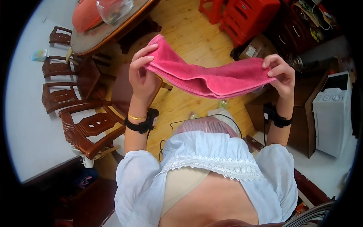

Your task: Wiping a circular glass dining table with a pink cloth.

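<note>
**Pink towel held stretched between two raised hands**

The fingers (145, 53) of the left hand (141, 73) are closed in a pinch on the left end of a folded pink towel (211, 77), with the thumb tucked behind the cloth. The right hand (281, 73) is closed likewise on the right end. The towel is held in the air in front of the chest, above the wooden floor (189, 38), and sags in the middle between the two grips.

Both grips appear to be taken only at the edges, so a slackened pinch on either side could let that end drop and the fold fall open. A black band (141, 125) is worn on the left wrist. Carved wooden chairs (83, 128) are seen to the left, a round surface (102, 32) far left, and red plastic stools (245, 15) at the far side.
</note>
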`<state>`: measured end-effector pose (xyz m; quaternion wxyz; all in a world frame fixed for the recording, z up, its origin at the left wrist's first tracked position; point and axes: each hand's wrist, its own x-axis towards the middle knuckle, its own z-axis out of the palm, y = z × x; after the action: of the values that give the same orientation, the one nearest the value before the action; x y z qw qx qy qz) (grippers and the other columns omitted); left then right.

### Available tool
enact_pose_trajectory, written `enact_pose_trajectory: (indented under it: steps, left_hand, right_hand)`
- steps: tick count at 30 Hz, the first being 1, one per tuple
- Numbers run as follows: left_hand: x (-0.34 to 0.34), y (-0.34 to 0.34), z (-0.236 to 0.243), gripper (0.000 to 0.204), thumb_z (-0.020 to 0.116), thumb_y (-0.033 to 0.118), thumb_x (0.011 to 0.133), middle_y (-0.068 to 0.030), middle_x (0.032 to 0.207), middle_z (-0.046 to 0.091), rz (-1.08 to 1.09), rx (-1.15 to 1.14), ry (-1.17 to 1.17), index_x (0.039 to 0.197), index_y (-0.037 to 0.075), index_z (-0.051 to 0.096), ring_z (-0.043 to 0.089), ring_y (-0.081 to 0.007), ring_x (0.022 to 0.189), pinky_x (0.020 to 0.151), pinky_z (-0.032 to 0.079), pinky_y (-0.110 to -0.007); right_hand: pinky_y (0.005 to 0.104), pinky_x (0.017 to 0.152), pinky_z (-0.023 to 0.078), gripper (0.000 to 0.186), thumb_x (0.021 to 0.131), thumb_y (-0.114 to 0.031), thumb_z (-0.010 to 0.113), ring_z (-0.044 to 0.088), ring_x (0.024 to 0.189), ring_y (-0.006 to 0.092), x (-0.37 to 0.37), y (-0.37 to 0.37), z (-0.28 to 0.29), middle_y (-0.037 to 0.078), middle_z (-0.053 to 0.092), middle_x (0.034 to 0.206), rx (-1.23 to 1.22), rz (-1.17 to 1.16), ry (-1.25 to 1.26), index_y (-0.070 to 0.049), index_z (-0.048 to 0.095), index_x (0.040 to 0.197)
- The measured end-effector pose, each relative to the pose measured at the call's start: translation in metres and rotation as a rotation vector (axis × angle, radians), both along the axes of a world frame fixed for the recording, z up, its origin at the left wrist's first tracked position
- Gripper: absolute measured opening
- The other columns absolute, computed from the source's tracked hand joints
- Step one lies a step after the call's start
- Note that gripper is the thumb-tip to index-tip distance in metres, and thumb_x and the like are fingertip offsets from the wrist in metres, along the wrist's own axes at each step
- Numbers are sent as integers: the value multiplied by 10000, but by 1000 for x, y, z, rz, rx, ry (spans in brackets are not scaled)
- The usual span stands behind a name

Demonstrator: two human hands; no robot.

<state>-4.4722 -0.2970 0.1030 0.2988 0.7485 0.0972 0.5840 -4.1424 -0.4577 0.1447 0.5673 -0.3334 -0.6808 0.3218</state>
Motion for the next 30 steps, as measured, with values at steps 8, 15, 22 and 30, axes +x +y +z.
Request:
enact_pose_trajectory:
  steps: [8,15,22,30]
  left_hand:
    - [16,-6,6,287,533,-124,759,-198,1079,570,-74,23,77,995,36,509,564,-289,1004,837,459,-327]
    - [3,-4,5,270,549,-112,758,-170,1060,578,38,37,95,987,26,513,566,-282,998,836,456,-324]
    - [-27,0,-23,223,517,-97,796,-129,1045,559,289,-181,89,988,18,515,557,-222,990,829,455,-292]
    - [-34,2,-75,172,477,-47,857,-96,1069,562,405,-458,-4,1004,34,512,565,-173,939,772,481,-260]
  right_hand:
    - [338,809,438,223,660,102,574,549,903,233,-8,22,10,158,564,970,53,83,-58,-2,606,854]
    - [322,819,424,195,717,110,554,539,916,220,-9,19,9,148,558,968,58,12,-23,10,585,882]
    - [254,801,428,135,813,80,528,541,893,136,4,0,-33,97,550,978,-145,-348,133,12,520,929]
    - [269,800,427,111,813,58,559,540,893,159,-22,0,-61,114,549,976,-168,-278,163,9,536,910]
